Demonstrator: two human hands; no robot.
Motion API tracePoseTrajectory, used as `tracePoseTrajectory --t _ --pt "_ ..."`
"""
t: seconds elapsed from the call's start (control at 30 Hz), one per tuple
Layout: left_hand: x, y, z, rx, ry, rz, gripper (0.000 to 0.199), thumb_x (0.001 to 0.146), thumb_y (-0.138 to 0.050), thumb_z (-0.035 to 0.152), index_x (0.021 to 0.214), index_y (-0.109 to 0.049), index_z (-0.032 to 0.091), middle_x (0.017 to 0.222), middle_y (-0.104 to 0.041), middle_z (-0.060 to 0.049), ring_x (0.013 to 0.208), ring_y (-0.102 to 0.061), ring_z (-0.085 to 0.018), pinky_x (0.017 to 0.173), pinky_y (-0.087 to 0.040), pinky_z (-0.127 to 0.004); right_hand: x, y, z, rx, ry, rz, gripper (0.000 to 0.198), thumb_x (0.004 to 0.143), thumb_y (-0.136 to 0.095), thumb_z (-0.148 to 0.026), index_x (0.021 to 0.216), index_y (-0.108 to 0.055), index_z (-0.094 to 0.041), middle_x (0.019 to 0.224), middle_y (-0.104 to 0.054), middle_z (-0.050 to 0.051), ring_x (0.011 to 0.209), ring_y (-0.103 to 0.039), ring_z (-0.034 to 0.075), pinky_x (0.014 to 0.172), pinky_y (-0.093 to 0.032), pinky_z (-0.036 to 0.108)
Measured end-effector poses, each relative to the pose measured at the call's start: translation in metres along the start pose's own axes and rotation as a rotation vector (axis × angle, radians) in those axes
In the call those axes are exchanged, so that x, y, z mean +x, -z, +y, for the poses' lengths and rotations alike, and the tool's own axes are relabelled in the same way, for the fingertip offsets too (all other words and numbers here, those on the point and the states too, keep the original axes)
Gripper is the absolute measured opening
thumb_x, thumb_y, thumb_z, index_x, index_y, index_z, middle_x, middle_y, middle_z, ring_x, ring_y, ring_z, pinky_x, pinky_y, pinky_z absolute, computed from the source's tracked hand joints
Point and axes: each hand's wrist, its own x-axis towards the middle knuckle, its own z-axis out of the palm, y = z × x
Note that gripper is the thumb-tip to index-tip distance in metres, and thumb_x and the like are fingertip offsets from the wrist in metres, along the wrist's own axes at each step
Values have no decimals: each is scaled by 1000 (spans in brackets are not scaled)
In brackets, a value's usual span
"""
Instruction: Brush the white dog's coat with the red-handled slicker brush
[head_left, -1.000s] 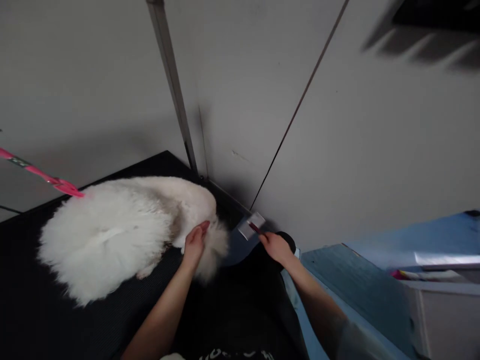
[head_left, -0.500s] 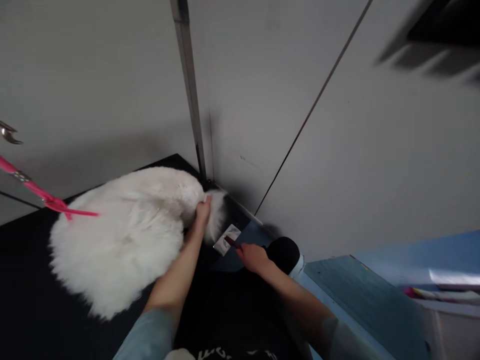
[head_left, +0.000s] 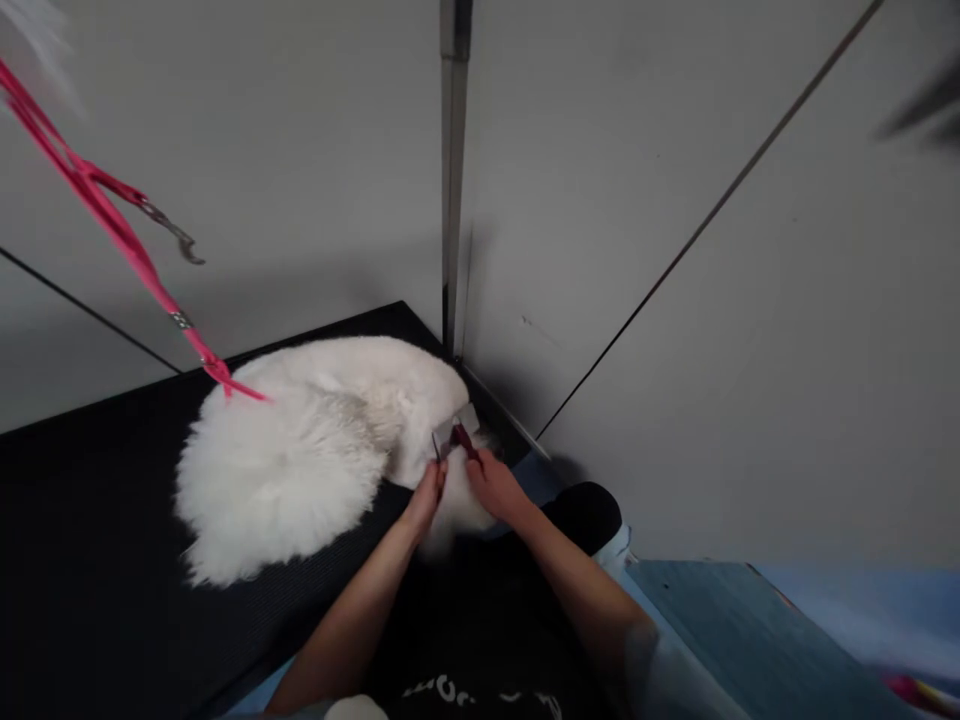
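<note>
A fluffy white dog (head_left: 281, 470) lies curled on a black ribbed table (head_left: 82, 520), its shaggy head end towards me. My right hand (head_left: 496, 485) is closed round the dark red handle of a slicker brush (head_left: 463, 432). The brush's flat, pale rectangular head is against the fur at the dog's rear. Close beside it, my left hand (head_left: 427, 492) is closed at the base of the white tail (head_left: 459, 500), its thumb near the brush head's edge. Fur and the brush partly hide the left fingers. The tail hangs blurred between my hands, towards my black apron.
A pink grooming loop (head_left: 127, 245) with a metal hook (head_left: 187, 248) runs from the upper left down to the dog's neck. A metal post (head_left: 453, 180) stands at the table's far corner, against grey wall panels. To the right is a blue-green surface (head_left: 757, 630).
My right hand has brought the brush up to the dog's rear. My left hand has drawn the tail towards me. The camera has turned left, so the dog appears further right.
</note>
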Motion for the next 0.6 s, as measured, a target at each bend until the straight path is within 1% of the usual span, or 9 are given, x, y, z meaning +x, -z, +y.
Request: tracePoseTrajectory --t 0.07,0.13,0.17,0.23,0.33,0.43,0.5,0.57,0.6 --pt "-3 0 -5 -246 -18 -17 62 81 -42 69 109 -64 18 105 -69 -12 113 -58 -28 92 -45 -39 -10 -15 -3 -165 -48 -59 31 98 -32 -36 109 -53 -17 97 -71 12 91 -68 22 75 -46 28" --pt "7 -1 3 -353 -36 22 51 75 -58 60 103 -64 19 101 -70 -8 105 -61 -24 89 -46 -35 -26 -25 4 -293 -113 -113 32 98 -32 -37 111 -53 -16 96 -71 14 88 -69 25 74 -47 31" --pt "15 -3 10 -367 -50 89 44 70 -66 53 97 -64 19 97 -71 -6 100 -62 -22 87 -46 -32 -34 -27 7 -335 -131 -129 33 98 -32 -37 112 -53 -16 95 -71 14 88 -70 26 73 -47 32" --pt "33 -8 25 -386 -91 145 36 64 -72 45 86 -63 18 86 -70 -4 91 -64 -19 83 -46 -29 -45 -28 12 -377 -143 -151 33 98 -32 -38 111 -53 -16 96 -71 15 88 -70 27 72 -48 33" --pt "47 -13 38 -361 -79 108 30 61 -75 39 76 -62 17 68 -66 0 79 -64 -17 78 -47 -28 -59 -24 16 -401 -146 -155 32 99 -31 -36 109 -53 -16 95 -71 15 88 -70 29 71 -49 35" --pt "43 -7 34 -318 -24 70 31 56 -80 36 67 -58 17 54 -58 3 65 -62 -17 72 -47 -29 -83 -19 24 -437 -156 -165 31 98 -32 -33 110 -54 -15 95 -71 17 88 -71 30 71 -50 36" --pt "38 1 29 -308 0 55 33 55 -82 37 68 -60 17 56 -60 2 66 -63 -18 73 -48 -31 -104 -12 28 -485 -123 -250 29 96 -36 -30 104 -59 -13 93 -72 18 87 -71 31 71 -49 36" --pt "37 9 29 -271 0 34 33 57 -81 37 76 -64 16 66 -67 -2 78 -66 -22 80 -48 -32 -117 -3 21 -522 -60 -334 28 94 -40 -30 95 -63 -14 91 -72 18 86 -71 33 70 -49 36" --pt "38 12 31 -240 -1 18 32 59 -80 35 79 -65 16 72 -70 -4 86 -66 -24 84 -48 -33 -117 3 13 -518 -34 -337 28 93 -42 -32 92 -63 -14 90 -72 17 85 -71 33 70 -49 36"
